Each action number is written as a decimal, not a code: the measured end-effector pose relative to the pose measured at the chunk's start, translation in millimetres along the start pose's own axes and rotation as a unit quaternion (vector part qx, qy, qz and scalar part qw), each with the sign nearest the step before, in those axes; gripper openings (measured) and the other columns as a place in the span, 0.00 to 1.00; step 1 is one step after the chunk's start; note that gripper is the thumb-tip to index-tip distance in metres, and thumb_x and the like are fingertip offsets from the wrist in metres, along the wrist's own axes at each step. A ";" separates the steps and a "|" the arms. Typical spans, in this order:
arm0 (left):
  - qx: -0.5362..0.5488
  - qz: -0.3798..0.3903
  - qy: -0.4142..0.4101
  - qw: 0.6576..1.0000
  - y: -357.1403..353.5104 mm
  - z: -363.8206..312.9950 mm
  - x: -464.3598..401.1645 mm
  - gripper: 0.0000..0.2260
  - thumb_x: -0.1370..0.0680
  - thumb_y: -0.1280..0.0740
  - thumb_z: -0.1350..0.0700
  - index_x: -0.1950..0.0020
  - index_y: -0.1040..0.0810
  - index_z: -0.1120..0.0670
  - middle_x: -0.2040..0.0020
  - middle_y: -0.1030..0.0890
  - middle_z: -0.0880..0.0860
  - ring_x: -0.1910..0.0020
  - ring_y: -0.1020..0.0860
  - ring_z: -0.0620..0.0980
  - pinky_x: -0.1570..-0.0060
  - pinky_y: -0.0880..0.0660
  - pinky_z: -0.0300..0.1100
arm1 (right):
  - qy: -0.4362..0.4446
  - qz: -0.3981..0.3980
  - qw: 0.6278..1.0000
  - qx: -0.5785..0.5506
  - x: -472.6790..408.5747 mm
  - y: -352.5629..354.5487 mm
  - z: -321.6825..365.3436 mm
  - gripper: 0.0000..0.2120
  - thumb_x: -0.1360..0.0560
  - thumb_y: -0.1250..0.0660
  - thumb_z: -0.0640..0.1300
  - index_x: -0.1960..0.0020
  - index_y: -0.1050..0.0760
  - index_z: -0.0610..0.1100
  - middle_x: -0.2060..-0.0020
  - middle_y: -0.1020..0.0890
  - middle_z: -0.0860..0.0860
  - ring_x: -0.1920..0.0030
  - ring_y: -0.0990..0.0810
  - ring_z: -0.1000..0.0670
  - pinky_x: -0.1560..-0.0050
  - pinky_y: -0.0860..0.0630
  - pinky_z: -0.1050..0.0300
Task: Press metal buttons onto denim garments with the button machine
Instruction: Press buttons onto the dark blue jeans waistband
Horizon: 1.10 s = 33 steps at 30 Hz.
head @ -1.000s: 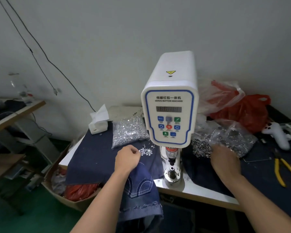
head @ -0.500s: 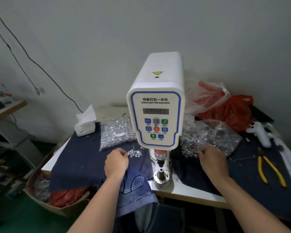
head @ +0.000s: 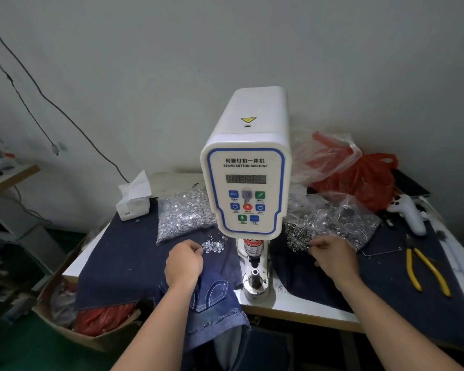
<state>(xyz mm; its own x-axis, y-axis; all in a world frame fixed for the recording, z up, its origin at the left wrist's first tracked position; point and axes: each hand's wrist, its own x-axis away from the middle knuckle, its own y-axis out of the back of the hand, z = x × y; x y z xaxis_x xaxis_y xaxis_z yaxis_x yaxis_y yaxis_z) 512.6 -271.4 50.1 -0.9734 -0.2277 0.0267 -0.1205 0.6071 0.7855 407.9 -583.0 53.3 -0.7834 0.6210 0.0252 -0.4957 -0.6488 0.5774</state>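
- Button machine is stood mid-table; its lower die is seen bare, with nothing loaded and no cloth over it.
- Denim garment is draped off the front table edge, left of the die, partly under the left wrist; it is not yet placed on the die.
- Left hand is curled, fingertips closed at a small loose pile of studs on the dark cloth; whether one is actually pinched cannot be told.
- Right hand is curled, fingertips at the edge of the bag of metal rings; a held piece cannot be confirmed.
- Risk: parts are tiny, so two could be picked at once or one dropped into the cloth.
- Risk: fingers near the die could be caught if the press is fired early; a warning label is on the ram.
- Risk: the garment could slide off the edge, as most of it hangs free.
- Hidden: fingertips of both hands are covered by the knuckles; the display digits are unreadable; no pedal or trigger is visible; the bottom of the garment is cut off.
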 end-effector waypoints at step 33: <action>0.083 -0.022 -0.031 0.996 5.2 9.4 11.1 0.09 0.19 0.31 0.54 0.52 0.17 0.38 0.50 0.14 0.43 0.50 0.18 0.49 0.51 0.24 0.45 | -0.151 0.212 0.906 -0.334 79.5 -18.8 44.1 0.04 0.21 0.33 0.28 0.52 0.20 0.33 0.63 0.16 0.41 0.66 0.18 0.50 0.64 0.18 0.62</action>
<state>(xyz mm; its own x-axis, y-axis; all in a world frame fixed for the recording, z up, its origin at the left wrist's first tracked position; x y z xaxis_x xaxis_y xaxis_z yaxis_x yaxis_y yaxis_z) 499.3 -263.7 48.7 -0.9759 -0.2128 -0.0488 -0.1897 0.7164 0.6714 371.4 -502.0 80.5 -0.8684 0.2809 0.4087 -0.3697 -0.9160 -0.1560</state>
